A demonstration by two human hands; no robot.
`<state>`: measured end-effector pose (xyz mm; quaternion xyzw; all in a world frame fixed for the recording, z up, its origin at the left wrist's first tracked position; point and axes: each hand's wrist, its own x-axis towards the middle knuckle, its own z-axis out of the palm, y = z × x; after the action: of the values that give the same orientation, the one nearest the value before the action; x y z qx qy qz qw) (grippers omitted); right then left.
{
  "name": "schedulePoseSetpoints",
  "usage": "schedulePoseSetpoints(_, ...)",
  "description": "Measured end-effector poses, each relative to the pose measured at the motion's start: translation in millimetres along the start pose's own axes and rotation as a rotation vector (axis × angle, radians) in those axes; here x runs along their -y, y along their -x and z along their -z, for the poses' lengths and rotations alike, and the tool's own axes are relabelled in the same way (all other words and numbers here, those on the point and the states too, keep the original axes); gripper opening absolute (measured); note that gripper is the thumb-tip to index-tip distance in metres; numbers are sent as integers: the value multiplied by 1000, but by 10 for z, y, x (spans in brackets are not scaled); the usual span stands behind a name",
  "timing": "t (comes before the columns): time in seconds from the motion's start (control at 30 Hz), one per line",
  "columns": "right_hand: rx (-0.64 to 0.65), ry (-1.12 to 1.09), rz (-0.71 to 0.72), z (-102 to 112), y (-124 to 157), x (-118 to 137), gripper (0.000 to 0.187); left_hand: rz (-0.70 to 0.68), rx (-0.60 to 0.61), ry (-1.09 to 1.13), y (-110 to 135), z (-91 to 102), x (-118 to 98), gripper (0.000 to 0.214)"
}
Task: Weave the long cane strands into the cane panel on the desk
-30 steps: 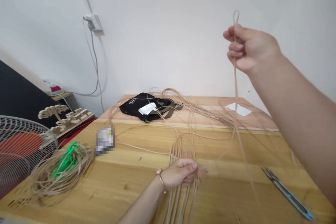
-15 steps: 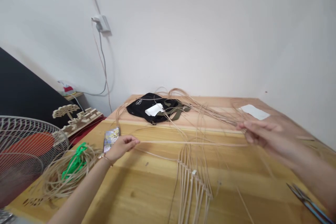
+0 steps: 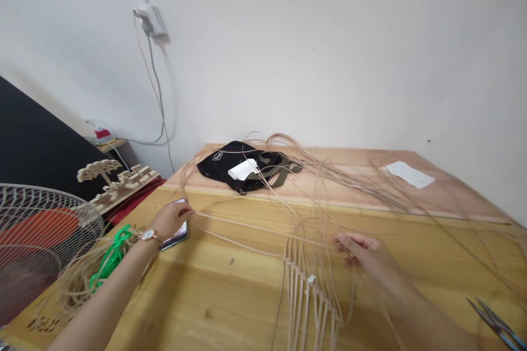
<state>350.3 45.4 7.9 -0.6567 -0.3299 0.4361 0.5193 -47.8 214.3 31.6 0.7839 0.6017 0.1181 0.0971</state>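
A flat woven piece of pale rattan strips (image 3: 313, 299) lies on the wooden table (image 3: 230, 296), with many long loose strands (image 3: 329, 186) fanning toward the back. My left hand (image 3: 171, 219) is far to the left, over a phone (image 3: 177, 236), pinched on one long strand (image 3: 255, 226) that runs across to the weaving. My right hand (image 3: 364, 252) rests just right of the weaving's top edge, fingers curled on the same strand.
A coil of rattan with green cord (image 3: 102, 263) lies at the left edge, next to a fan grille (image 3: 37, 241). A black bag (image 3: 242, 167) sits at the back, a white paper (image 3: 409, 174) at back right, scissors (image 3: 496, 324) at the right front.
My right hand has come down from high in the air to the table by the weaving. My left hand has left the weaving and drawn a strand out to the left.
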Motion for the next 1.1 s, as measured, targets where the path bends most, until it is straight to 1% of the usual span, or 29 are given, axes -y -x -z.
schedulePoseSetpoints(0.23, 159, 130, -58, -164, -20, -95, 33, 52, -18, -95, 88, 123, 169, 36)
schedulePoseSetpoints(0.37, 231, 120, -108, -219, -1, -112, 32, 103, -36, -162, 151, 180, 226, 35)
schedulePoseSetpoints(0.5, 299, 91, -131, -250, 32, -95, 33, 123, -55, -205, 190, 229, 279, 33)
schedulePoseSetpoints(0.73, 290, 77, -143, -253, 46, -89, 34, 178, -40, -217, 231, 282, 254, 34)
schedulePoseSetpoints(0.93, 223, 85, -170, -243, 51, -71, 34, 206, -41, -219, 254, 284, 219, 29)
schedulePoseSetpoints(1.1, 220, 63, -145, -270, 69, -62, 31, 179, -44, -261, 286, 249, 221, 25)
